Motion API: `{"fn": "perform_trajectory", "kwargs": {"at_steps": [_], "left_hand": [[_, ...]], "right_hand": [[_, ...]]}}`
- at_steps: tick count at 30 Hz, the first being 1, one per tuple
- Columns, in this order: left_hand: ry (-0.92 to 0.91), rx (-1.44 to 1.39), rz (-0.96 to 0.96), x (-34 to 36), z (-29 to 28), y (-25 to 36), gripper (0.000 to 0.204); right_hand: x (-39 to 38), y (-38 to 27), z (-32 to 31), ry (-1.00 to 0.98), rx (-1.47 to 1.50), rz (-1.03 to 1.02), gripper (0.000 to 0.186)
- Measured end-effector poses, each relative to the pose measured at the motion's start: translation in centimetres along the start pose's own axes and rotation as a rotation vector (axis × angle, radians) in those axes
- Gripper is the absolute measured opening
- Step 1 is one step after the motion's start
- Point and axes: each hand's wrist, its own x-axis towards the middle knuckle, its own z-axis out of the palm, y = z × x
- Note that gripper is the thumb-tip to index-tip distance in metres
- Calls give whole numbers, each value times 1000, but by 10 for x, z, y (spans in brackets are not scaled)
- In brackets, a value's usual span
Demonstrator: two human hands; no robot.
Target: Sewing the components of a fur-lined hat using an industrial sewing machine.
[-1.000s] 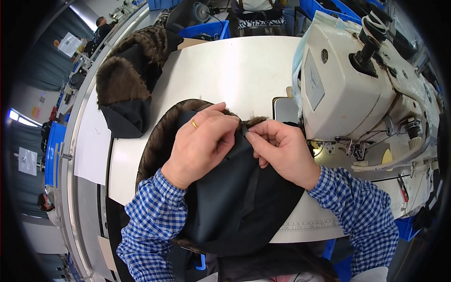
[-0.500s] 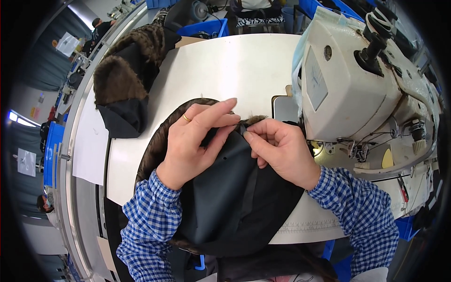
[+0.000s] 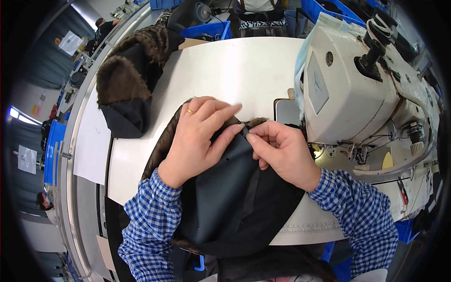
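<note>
A black cloth piece with a dark brown fur edging point(image 3: 225, 202) lies in front of me, partly over the white tabletop. Its far edge is between my two hands. My right hand point(image 3: 284, 150) pinches that edge with thumb and forefinger, close to a small brown fur tuft point(image 3: 257, 121). My left hand point(image 3: 197, 136), with a ring on one finger, has its thumb at the same edge just left of the right fingertips. One left finger is raised and slightly blurred. The left fingers close on the cloth, though the far side of that grip is hidden.
A white sewing machine point(image 3: 357, 84) stands at the right. Another black cloth and brown fur piece point(image 3: 124, 84) lies at the far left of the table point(image 3: 235, 61). Blue bins point(image 3: 221, 31) are behind it. Red-handled snips point(image 3: 403, 191) lie right. Another person point(image 3: 104, 29) is far left.
My left fingers have come down and forward, and the thumb has moved right to the cloth edge. My right hand keeps its pinch. The whole view has shifted slightly.
</note>
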Motion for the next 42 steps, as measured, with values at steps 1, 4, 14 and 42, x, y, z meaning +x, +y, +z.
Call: {"fn": "perform_trajectory", "kwargs": {"at_steps": [1,4,14,42], "left_hand": [[-7,12,4,0,-6,-3,29],[5,-27,-21,0,-6,-4,16],[75,-72,-37,1,2,-11,17],[-135,333,112,-151,-55,112,32]], "right_hand": [[0,0,0,-7,-5,3,18],[1,-2,0,-15,-18,16,17],[-6,-6,0,-68,-146,-98,22],[-101,6,-48,-72,-1076,-819,24]]}}
